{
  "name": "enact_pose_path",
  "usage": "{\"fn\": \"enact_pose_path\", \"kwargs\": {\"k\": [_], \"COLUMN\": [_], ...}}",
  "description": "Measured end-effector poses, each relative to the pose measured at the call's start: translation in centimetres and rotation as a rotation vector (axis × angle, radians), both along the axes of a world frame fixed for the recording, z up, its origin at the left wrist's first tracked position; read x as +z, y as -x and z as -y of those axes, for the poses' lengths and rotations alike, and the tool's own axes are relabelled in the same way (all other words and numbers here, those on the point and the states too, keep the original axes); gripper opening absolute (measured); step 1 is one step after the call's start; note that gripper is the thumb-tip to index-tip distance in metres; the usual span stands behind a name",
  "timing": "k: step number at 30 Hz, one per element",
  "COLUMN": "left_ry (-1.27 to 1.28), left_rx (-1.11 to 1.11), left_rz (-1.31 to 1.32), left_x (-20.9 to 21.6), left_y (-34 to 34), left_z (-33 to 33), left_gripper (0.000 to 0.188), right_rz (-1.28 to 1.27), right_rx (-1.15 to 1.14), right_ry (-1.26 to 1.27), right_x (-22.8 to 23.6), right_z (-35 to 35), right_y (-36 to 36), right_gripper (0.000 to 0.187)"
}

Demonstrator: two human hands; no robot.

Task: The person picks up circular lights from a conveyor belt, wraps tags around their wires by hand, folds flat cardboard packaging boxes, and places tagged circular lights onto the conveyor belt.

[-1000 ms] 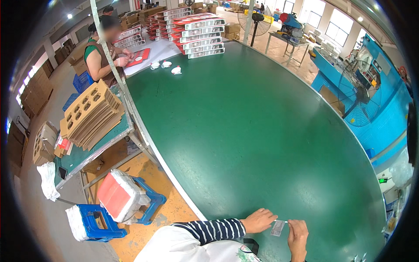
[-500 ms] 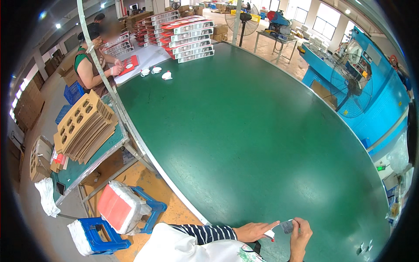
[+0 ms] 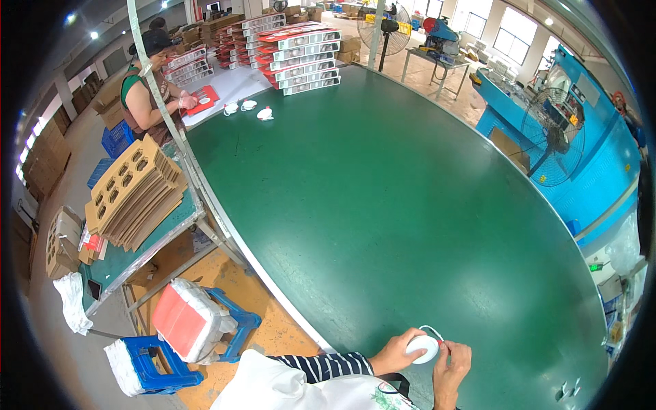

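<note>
A white round disc (image 3: 421,349) with a thin white cord (image 3: 432,329) is held over the near right of the green table. My left hand (image 3: 395,354) is closed on the disc's left edge, its flat face turned up. The cord makes a small loop above the disc and runs down to my right hand (image 3: 452,363). There the thumb and fingers pinch the cord beside a small red part. What else lies inside that pinch is hidden by the fingers.
The green table (image 3: 383,219) stretches ahead. At its far left are several white discs (image 3: 264,115), stacked red-and-white boxes (image 3: 311,61) and a co-worker (image 3: 140,102) handling a red box. Small metallic pieces (image 3: 567,391) lie near right. Cardboard inserts (image 3: 137,195) and stools (image 3: 188,321) stand left.
The disc has turned, so its round white face shows. A grey piece seen between my hands before is out of sight. My right hand has moved slightly left. The co-worker's head has bent down.
</note>
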State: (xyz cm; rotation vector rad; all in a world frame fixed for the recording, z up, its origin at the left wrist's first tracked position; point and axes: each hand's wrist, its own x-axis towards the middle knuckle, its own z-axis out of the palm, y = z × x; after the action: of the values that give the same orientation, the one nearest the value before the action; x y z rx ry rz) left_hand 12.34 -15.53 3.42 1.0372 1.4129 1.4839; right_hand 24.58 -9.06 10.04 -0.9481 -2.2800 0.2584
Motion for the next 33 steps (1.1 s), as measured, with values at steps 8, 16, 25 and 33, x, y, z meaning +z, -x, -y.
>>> {"fn": "enact_pose_path", "kwargs": {"k": [8,16,25,33], "left_ry": [-0.027,-0.006,0.010,0.063], "left_rx": [0.088,0.051,0.060,0.056], "left_rz": [0.023,0.057,0.325,0.427], "left_x": [0.1,0.1,-1.3,-0.4], "left_y": [0.0,-0.3,-1.3,-0.6], "left_z": [0.2,0.5,0.9,1.3], "left_gripper": [0.039,0.037,0.035,0.034], "right_rz": [-0.047,-0.072,0.005,0.021], "right_rx": [0.046,0.061,0.081,0.137], "right_ry": [-0.032,-0.014,-0.041,-0.070], "right_x": [-0.4,-0.9,-1.0,-1.9], "right_z": [0.4,1.3,2.0,1.5], "right_y": [0.1,-0.3,0.1,0.9], "right_gripper": [0.006,0.012,0.014,0.018]}}
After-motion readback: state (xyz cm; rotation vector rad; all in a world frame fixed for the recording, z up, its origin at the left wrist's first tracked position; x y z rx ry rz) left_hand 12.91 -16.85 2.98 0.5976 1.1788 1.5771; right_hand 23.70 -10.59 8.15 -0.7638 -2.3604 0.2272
